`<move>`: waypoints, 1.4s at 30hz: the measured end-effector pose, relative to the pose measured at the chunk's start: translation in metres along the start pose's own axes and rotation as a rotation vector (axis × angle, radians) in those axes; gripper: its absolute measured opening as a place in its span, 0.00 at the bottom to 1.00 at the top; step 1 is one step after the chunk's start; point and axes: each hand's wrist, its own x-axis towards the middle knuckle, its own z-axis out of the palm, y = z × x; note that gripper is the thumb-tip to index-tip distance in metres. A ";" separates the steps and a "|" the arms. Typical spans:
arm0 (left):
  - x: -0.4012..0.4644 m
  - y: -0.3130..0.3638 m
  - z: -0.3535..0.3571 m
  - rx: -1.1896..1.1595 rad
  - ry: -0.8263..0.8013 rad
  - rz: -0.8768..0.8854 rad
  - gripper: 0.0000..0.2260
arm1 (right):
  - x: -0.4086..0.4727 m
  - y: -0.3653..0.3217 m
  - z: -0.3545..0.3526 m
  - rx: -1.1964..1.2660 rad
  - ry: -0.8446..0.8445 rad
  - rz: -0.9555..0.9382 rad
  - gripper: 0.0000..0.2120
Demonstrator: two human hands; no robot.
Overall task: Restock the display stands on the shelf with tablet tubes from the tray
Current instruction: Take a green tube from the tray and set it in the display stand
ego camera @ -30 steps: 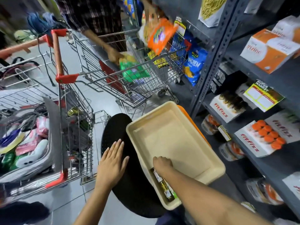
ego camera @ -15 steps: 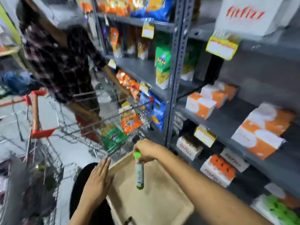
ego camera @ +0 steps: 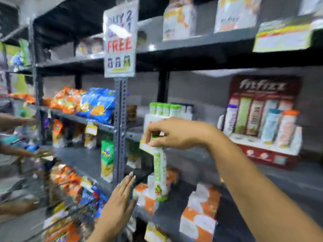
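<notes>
My right hand grips the top of a green-and-white tablet tube, which hangs upright below my fingers in front of the grey shelf. Just behind my hand stands a white display stand with a row of green-capped tubes. A red display stand with tubes of mixed colours sits further right on the same shelf. My left hand is open and flat, fingers together, low in the middle, holding nothing. The tray is out of view.
A grey upright post with a "buy 2 free" sign splits the shelving. Snack bags fill the left bays. Orange-and-white boxes sit on the lower shelf. Another person's arms reach in at far left.
The view has swung up from the tray to the shelves. My right hand picked a green tube from the tray and lifted it to the level of the display stand.
</notes>
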 end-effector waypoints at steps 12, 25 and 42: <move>0.201 0.160 0.059 0.004 0.028 0.347 0.26 | -0.113 0.091 -0.141 0.078 -0.022 0.509 0.16; 0.255 0.179 0.116 0.283 -0.525 0.093 0.33 | -0.126 0.203 -0.137 -0.064 0.254 0.804 0.13; 0.260 0.174 0.115 0.273 -0.565 0.122 0.35 | -0.075 0.253 -0.097 -0.121 0.323 0.769 0.14</move>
